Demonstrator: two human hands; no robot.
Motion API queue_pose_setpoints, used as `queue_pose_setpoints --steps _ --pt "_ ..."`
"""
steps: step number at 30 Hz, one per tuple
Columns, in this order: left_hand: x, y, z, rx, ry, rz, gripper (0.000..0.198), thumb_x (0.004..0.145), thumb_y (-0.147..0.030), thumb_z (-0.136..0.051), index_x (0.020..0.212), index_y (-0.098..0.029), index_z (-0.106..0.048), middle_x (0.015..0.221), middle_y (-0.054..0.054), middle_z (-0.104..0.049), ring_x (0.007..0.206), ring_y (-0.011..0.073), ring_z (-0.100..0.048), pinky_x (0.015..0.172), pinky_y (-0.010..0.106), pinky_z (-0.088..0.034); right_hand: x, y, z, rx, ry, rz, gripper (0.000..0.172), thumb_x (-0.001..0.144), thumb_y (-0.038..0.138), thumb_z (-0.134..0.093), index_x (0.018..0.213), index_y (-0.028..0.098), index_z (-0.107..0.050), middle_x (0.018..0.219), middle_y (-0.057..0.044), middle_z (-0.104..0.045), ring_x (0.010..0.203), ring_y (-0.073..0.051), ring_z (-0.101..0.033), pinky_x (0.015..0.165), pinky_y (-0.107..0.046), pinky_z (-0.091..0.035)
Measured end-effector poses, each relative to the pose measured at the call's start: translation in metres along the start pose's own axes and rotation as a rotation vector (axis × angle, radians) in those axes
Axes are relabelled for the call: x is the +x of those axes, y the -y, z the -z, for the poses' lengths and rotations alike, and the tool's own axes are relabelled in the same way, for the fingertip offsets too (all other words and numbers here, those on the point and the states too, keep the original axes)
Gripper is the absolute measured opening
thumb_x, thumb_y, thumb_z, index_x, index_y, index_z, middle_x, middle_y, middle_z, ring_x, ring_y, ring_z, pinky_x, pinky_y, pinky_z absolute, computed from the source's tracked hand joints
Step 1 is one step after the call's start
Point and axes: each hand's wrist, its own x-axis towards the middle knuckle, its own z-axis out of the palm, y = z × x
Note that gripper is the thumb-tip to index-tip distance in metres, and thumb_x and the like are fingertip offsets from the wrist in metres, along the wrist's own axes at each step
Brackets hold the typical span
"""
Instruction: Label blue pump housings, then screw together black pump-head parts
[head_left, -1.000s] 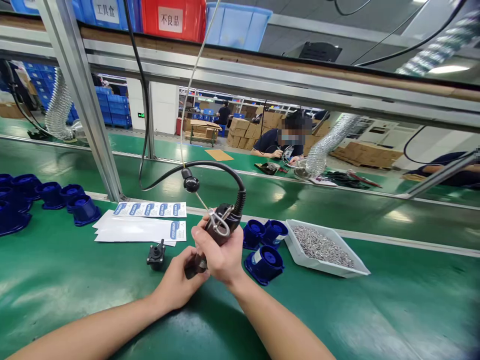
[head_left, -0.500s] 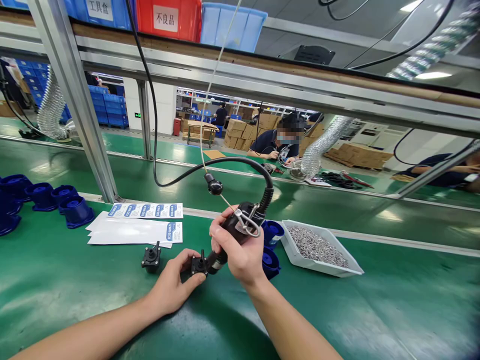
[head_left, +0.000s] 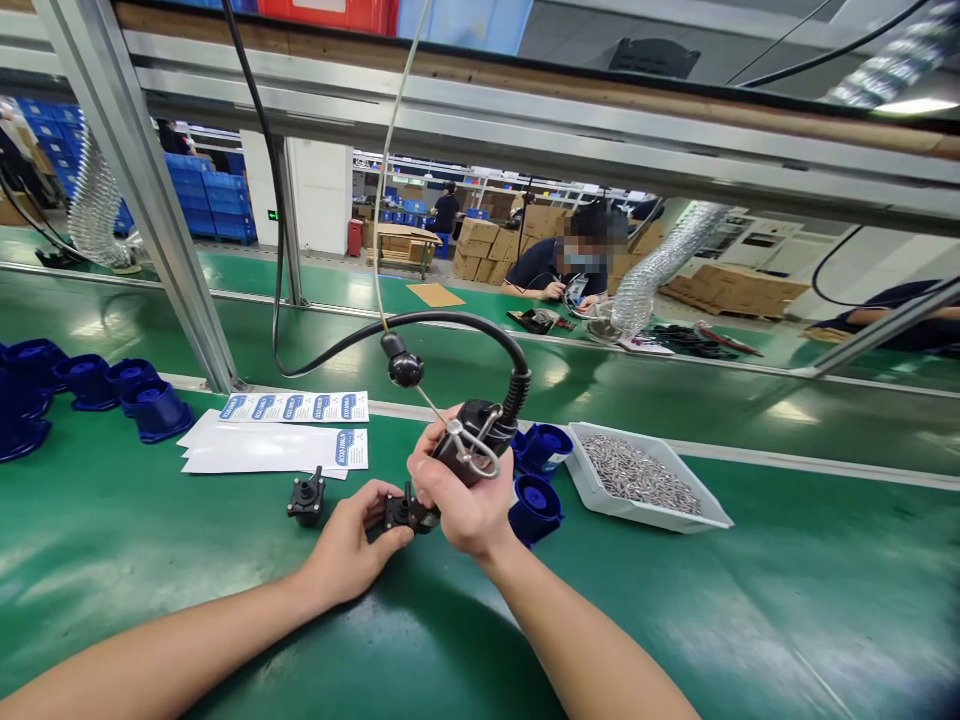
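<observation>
My right hand (head_left: 461, 495) is wrapped round a black electric screwdriver (head_left: 469, 450) that hangs from a cord and a black cable. Its tip points down-left onto a small black plastic part (head_left: 401, 512) on the green table. My left hand (head_left: 349, 550) pinches that part and steadies it on the table. A second small black part (head_left: 307, 497) stands alone just left of my left hand.
A white tray of small screws (head_left: 637, 485) lies right of my hands, with blue plastic housings (head_left: 536, 470) beside it. White label sheets (head_left: 281, 435) lie behind the parts. More blue housings (head_left: 90, 390) sit far left. A metal frame post (head_left: 150, 210) rises at the left; a person works across the conveyor.
My right hand and the screwdriver swung right, then back left and lower onto the black part. The left hand took the part between its fingers and kept it under the tip.
</observation>
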Motion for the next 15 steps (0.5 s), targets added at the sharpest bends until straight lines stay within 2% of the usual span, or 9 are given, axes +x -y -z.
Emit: queue_pose_setpoints --steps 7,15 --pt "-0.0008 0.0004 -0.0006 0.014 0.007 0.008 0.03 0.097 -0.039 -0.075 0.115 -0.021 -0.061 0.112 0.01 -0.075 0.108 0.0288 -0.072 0.102 0.045 -0.056 -0.0009 -0.0061 0.0009 -0.003 -0.057 -0.005 0.024 0.077 0.027 -0.077 0.081 0.025 -0.054 0.063 0.005 -0.055 0.05 -0.013 -0.047 0.046 -0.028 -0.041" --pt "-0.0014 0.0017 0.0 -0.009 0.001 -0.002 0.027 0.098 -0.035 -0.076 0.116 -0.021 -0.062 0.114 0.009 -0.075 0.11 0.0284 -0.071 0.106 0.047 -0.054 -0.0007 -0.0051 -0.0009 -0.03 -0.022 -0.024 0.026 0.077 0.028 -0.078 0.077 0.025 -0.052 0.062 0.004 -0.054 0.052 -0.013 -0.046 0.047 -0.028 -0.04"
